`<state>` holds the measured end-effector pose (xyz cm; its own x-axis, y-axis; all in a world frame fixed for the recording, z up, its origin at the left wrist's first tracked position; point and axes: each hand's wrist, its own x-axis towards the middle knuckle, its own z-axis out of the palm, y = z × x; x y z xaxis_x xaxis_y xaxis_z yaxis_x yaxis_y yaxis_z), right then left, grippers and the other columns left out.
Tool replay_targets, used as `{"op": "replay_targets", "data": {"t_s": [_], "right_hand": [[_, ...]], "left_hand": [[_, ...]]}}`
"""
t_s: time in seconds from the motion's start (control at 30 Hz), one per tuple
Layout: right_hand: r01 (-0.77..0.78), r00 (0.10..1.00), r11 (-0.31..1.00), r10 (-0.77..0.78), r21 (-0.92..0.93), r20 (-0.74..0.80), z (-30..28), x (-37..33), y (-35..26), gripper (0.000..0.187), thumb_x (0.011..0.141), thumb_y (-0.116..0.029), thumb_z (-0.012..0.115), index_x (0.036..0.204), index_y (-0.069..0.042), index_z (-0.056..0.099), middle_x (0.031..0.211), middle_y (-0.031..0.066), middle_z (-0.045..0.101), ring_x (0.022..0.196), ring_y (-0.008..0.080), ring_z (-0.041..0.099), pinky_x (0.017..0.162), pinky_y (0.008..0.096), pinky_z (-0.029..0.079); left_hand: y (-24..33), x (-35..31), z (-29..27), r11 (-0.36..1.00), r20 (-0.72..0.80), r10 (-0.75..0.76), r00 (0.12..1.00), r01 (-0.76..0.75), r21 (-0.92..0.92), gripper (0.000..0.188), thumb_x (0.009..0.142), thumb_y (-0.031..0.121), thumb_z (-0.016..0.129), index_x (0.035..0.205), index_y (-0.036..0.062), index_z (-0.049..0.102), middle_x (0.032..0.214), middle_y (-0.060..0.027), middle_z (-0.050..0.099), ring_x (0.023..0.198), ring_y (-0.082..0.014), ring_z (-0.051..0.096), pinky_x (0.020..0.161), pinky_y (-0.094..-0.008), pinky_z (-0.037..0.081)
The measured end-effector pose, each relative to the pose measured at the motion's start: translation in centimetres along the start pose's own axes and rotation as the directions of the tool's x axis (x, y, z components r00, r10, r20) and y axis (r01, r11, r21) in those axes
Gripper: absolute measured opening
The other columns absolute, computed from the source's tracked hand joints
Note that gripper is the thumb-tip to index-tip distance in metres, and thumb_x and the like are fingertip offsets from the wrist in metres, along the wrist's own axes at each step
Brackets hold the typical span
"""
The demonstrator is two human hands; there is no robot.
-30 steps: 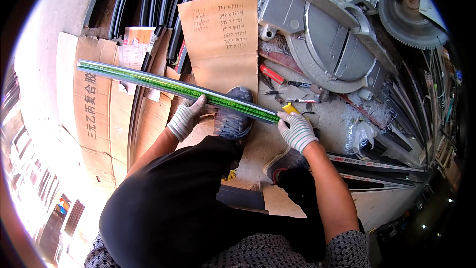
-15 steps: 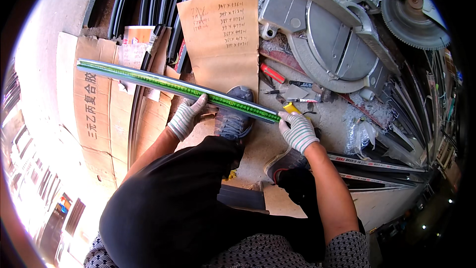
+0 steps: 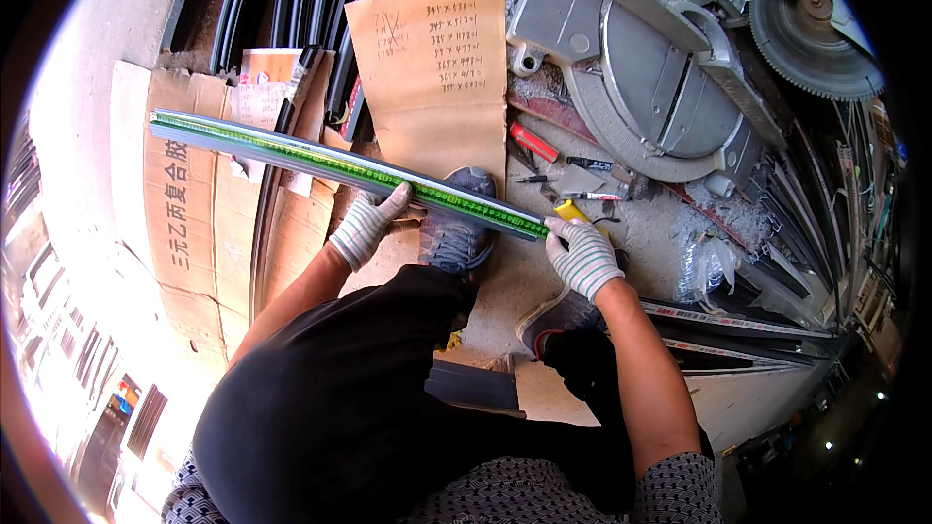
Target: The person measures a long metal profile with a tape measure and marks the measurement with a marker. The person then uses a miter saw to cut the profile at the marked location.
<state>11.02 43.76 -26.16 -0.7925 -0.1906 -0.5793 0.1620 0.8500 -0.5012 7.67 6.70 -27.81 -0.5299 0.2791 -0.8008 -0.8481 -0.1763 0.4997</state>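
Observation:
A long, narrow silvery metal profile (image 3: 320,167) slants across in front of me, its left end farther away. Along it runs a green measuring tape (image 3: 374,175) with printed marks. My left hand (image 3: 365,225), in a white striped glove, is closed round the profile from below, thumb on top near the tape. With the same kind of glove, my right hand (image 3: 582,254) grips the right end, fingers pressed at the tape. A yellow object (image 3: 571,212) shows just beyond my right fingers; whether they touch it I cannot tell.
A miter saw (image 3: 670,78) with a round blade (image 3: 815,44) stands at the far right. Brown paper (image 3: 432,68) with handwriting lies ahead, beside a red-handled tool (image 3: 534,143) and markers. Flattened cardboard (image 3: 194,213) and black strips (image 3: 291,0) lie left; more strips are right.
The profile's left part has tipped slightly, showing more of its near side. Both hands keep their grip in nearly the same place.

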Motion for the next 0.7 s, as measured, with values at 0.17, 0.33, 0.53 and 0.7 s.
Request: {"op": "replay_targets", "data": {"t_s": [0.17, 0.33, 0.53, 0.7], "right_hand": [[-0.001, 1.0, 1.0, 0.001, 0.004, 0.009, 0.0, 0.0, 0.1, 0.032, 0.094, -0.028, 0.061, 0.118, -0.014, 0.076, 0.096, 0.0227, 0.071, 0.088, 0.0406, 0.069, 0.081, 0.05, 0.054], [0.003, 1.0, 1.0, -0.003, -0.007, 0.01, 0.1, 0.0, 0.4, 0.032, 0.094, -0.028, 0.061, 0.119, -0.013, 0.076, 0.096, 0.0224, 0.071, 0.088, 0.0402, 0.069, 0.081, 0.0496, 0.054], [0.001, 1.0, 1.0, 0.0, -0.025, 0.025, -0.1, 0.0, 0.1, 0.032, 0.094, -0.027, 0.062, 0.119, -0.013, 0.076, 0.095, 0.022, 0.07, 0.087, 0.0397, 0.069, 0.081, 0.0489, 0.055], [-0.009, 1.0, 1.0, 0.009, -0.012, 0.021, -0.2, 0.0, 0.0, 0.032, 0.094, -0.028, 0.062, 0.12, -0.014, 0.076, 0.095, 0.0215, 0.07, 0.087, 0.0393, 0.069, 0.081, 0.0485, 0.055]], "left_hand": [[-0.2, 0.1, 0.0, 1.0, -0.004, 0.021, 1.0, -0.021, 0.013, 0.036, 0.106, 0.04, 0.061, 0.125, 0.0089, 0.061, 0.112, -0.0066, 0.071, 0.103, -0.0188, 0.07, 0.095, -0.0418, 0.058], [-0.3, 0.2, 0.1, 1.0, -0.013, 0.02, 1.0, -0.02, 0.008, 0.033, 0.106, 0.034, 0.063, 0.124, 0.0076, 0.063, 0.112, -0.0066, 0.071, 0.102, -0.0191, 0.071, 0.094, -0.0404, 0.06], [-0.6, 0.4, -0.2, 0.999, 0.003, 0.025, 1.0, -0.026, 0.022, 0.036, 0.105, 0.037, 0.063, 0.126, 0.0074, 0.062, 0.115, -0.0074, 0.071, 0.104, -0.0195, 0.07, 0.095, -0.041, 0.059], [-1.0, 0.7, -0.6, 1.0, 0.011, 0.016, 1.0, -0.016, 0.005, 0.038, 0.105, 0.038, 0.063, 0.127, 0.0073, 0.062, 0.115, -0.0082, 0.072, 0.105, -0.0203, 0.071, 0.095, -0.0413, 0.059]]}}
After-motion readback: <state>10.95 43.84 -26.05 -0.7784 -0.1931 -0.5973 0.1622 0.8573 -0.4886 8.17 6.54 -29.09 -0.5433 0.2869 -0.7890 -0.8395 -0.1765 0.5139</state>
